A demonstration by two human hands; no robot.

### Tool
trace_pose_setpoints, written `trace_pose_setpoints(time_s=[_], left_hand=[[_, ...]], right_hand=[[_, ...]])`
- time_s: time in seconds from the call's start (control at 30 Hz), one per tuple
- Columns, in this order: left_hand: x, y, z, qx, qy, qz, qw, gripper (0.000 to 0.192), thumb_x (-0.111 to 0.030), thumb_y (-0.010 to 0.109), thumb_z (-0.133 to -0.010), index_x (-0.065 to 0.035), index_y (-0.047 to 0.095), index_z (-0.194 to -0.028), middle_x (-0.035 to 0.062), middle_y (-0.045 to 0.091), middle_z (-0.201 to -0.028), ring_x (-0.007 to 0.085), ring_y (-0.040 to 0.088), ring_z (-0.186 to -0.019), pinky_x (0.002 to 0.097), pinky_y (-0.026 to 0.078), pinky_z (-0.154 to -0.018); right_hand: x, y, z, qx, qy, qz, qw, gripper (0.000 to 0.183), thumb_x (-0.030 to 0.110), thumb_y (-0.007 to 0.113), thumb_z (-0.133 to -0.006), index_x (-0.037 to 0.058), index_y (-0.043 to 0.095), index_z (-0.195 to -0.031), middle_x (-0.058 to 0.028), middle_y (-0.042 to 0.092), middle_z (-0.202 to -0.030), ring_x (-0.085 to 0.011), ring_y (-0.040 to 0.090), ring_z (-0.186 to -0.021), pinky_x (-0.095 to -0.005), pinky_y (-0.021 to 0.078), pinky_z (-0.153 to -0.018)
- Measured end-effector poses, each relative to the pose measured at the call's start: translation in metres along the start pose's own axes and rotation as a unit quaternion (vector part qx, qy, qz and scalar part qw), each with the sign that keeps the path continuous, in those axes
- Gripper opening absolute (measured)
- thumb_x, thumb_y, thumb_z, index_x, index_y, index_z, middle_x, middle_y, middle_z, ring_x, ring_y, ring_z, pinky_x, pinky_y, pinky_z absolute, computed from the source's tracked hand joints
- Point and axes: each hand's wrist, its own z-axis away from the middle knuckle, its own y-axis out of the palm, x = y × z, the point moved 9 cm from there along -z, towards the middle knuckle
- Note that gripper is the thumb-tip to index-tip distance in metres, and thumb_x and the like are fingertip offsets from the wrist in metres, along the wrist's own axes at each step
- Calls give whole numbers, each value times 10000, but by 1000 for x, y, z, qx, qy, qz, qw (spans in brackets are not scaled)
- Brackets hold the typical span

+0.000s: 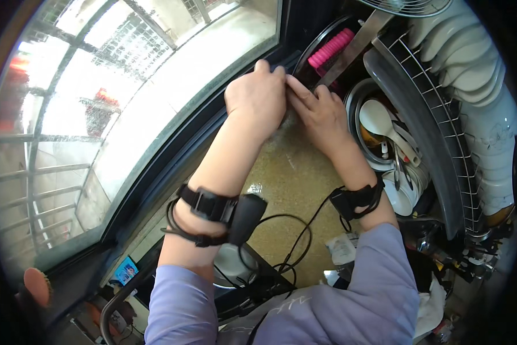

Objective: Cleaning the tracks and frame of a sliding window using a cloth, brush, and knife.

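Note:
Both of my hands reach out to the lower edge of a dark window frame (215,110). My left hand (258,97) has its fingers curled, and whatever lies under them is hidden. Close against it, my right hand (321,110) stretches its index finger to the left hand's fingertips; whether it pinches anything cannot be told. Just beyond the right hand lie a bright pink ribbed object (331,47) and a flat metal strip (349,54). Black straps with cables are on both forearms.
At the right, a wire dish rack (446,105) holds white bowls (491,138) beside a long grey tray (418,125). A pot holds a white ladle (377,118) and other utensils. Cables loop above the speckled countertop (284,172). A round pink brush (37,286) is at the lower left.

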Motion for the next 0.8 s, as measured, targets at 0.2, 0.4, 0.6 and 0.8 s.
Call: trace_pose_setpoints(time_s=[0.2, 0.4, 0.6, 0.8], left_hand=[[27, 1, 41, 17, -29, -23, 999, 430, -86, 572, -767, -158, 587, -1191, 107, 578, -982, 288, 650, -801, 384, 521, -643], [0, 3, -2, -70, -16, 55, 996, 378, -78, 560, -781, -155, 601, -1148, 112, 582, -952, 298, 652, -759, 385, 526, -621], [4, 13, 6, 12, -21, 31, 999, 341, -119, 536, -828, -139, 584, -1165, 107, 587, -981, 288, 666, -776, 383, 532, -601], [39, 4, 59, -15, -89, 6, 996, 383, -95, 553, -798, -150, 597, -1175, 104, 587, -962, 297, 656, -745, 394, 528, -601]], right_hand=[[-3, -1, 2, 2, -9, 8, 1000, 408, 30, 574, -720, 137, 653, -1106, 122, 473, -1363, -190, 480, -723, -297, 441, -609], [2, 1, 1, -17, -1, 2, 1000, 355, 41, 584, -720, 122, 669, -1055, 117, 472, -1363, -195, 482, -715, -306, 438, -608], [6, -1, -1, 15, -23, 38, 999, 335, 74, 582, -732, 134, 668, -1050, 109, 486, -1345, -189, 493, -723, -311, 428, -599], [11, 3, -4, 8, -19, 33, 999, 370, 85, 594, -718, 118, 639, -1084, 84, 455, -1374, -196, 499, -730, -319, 447, -622]])
